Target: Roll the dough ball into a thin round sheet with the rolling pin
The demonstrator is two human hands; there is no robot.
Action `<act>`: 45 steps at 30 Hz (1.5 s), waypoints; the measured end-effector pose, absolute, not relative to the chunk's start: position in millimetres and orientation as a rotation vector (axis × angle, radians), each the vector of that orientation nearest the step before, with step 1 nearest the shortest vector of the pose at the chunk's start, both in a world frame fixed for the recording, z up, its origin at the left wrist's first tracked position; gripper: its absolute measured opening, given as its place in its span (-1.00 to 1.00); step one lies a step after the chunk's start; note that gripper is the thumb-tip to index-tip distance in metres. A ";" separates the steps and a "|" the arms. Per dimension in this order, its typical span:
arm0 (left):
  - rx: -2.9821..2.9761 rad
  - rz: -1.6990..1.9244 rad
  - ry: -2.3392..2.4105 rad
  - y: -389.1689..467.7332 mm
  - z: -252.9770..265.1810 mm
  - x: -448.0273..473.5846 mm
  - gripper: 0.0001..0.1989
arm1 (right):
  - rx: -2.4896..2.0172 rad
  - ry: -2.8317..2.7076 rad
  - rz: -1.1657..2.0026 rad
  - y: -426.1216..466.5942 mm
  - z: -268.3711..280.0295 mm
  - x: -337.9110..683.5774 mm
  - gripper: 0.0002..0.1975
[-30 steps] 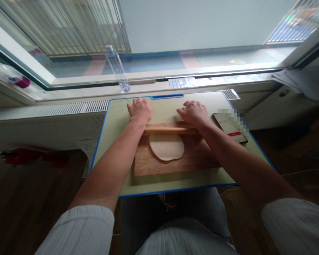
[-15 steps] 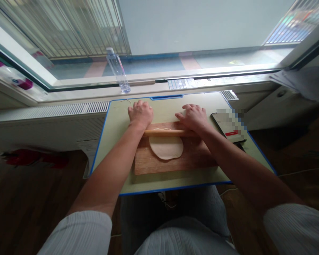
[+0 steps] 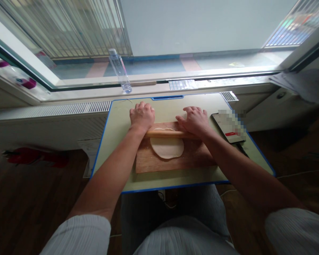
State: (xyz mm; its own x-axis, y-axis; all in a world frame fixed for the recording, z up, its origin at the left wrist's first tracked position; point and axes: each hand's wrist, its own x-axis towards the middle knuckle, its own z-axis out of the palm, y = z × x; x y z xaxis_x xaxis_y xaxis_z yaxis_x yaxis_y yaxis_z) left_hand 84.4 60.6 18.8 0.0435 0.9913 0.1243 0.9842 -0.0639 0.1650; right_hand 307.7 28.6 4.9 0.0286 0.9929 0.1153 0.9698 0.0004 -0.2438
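A wooden rolling pin [image 3: 170, 134] lies crosswise over a flat, roughly round sheet of dough [image 3: 168, 148]. Both rest on a wooden board [image 3: 159, 166]. My left hand [image 3: 142, 116] is over the pin's left end, fingers bent forward and down with their tips hidden. The pin passes under the heel of that hand or the wrist. Over the right end, my right hand [image 3: 194, 119] presses with its heel, thumb apart and fingers reaching past the pin. Dough shows on both sides of the pin. Both pin ends are hidden.
The board stands on a small blue-edged table [image 3: 114, 141]. A phone [image 3: 230, 129], partly pixelated, lies at the right with a cable [image 3: 243, 150]. Behind, a clear bottle [image 3: 120, 71] stands on the windowsill [image 3: 159, 86], above a radiator [image 3: 93, 107].
The rolling pin has come slightly toward me, and more of the dough's far edge shows beyond it. Both hands stay over its ends. The view has shifted a little.
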 end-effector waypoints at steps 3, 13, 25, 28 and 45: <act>2.254 0.314 2.104 57.5 19.3 84.1 -0.55 | -2.047 -2.029 0.112 25.8 5.9 307.1 -0.40; 2.273 0.310 2.077 48.2 18.9 82.6 -0.57 | -2.056 -2.043 0.152 16.1 7.2 306.3 -0.38; 2.305 0.324 2.061 35.4 21.2 80.6 -0.61 | -2.080 -2.025 0.199 6.2 7.9 304.8 -0.36; 2.300 0.322 2.052 32.0 20.7 79.4 -0.62 | -2.083 -2.032 0.207 2.9 8.5 304.6 -0.36; 2.259 0.314 1.970 18.2 4.9 69.7 -0.57 | -2.114 -2.060 0.261 -19.5 7.9 301.6 -0.27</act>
